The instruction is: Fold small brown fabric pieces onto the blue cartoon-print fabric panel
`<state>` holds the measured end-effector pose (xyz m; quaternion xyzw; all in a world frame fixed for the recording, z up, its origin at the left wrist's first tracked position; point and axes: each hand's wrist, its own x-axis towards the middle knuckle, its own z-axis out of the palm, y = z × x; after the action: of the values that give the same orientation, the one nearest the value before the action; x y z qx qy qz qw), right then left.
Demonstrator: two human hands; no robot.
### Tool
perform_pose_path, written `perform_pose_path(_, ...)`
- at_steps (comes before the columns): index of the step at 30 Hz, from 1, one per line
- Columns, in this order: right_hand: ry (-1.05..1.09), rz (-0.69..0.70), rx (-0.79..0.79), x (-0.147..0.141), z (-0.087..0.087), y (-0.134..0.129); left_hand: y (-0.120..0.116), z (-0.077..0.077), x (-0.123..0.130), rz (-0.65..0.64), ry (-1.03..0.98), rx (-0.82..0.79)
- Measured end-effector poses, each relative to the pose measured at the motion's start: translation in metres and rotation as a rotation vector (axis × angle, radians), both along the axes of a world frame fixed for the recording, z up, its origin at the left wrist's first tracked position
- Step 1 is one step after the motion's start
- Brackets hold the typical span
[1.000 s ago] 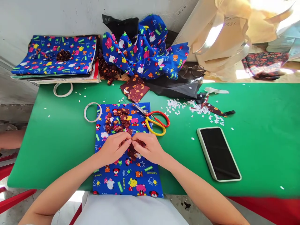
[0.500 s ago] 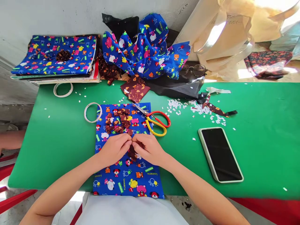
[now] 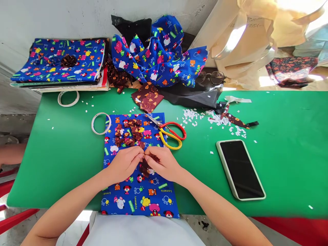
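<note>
My left hand and my right hand meet fingertip to fingertip, both closed in a pinch. Whatever is between the fingertips is too small and covered to make out. Under them lies a blue cartoon-print cloth, flat on the table. Dark brown patterned fabric pieces show just below the fingers, partly hidden by my right hand. Beyond my hands, several small folded brown fabric pieces rest in rows on the cloth. Scissors with one red and one yellow handle lie across its right edge, blades slightly apart.
Two tape rolls sit at the left. A phone lies at the right on the green table. White paper bits, brown fabric scraps, glasses, bunched blue cloth and a cloth-topped stack line the back.
Both hands stay pinched together in nearly the same spot, with only a tiny shift of the fingertips. The whole view has moved very slightly.
</note>
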<state>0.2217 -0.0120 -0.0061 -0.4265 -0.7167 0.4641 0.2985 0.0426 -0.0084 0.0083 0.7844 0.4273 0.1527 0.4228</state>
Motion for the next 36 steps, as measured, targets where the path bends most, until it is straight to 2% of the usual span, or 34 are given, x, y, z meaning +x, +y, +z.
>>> perform_pose_path(9,0.007,0.009,0.014,0.000,0.000,0.001,0.000,0.000,-0.001,0.002,-0.015,-0.033)
perform_pose_path(23,-0.078,-0.001,0.275,-0.003,-0.007,-0.003,0.000,-0.005,0.000,0.011,0.019,0.035)
perform_pose_path(36,-0.120,0.019,0.267,-0.004,-0.011,-0.004,-0.002,-0.006,0.003,0.099,0.047,0.065)
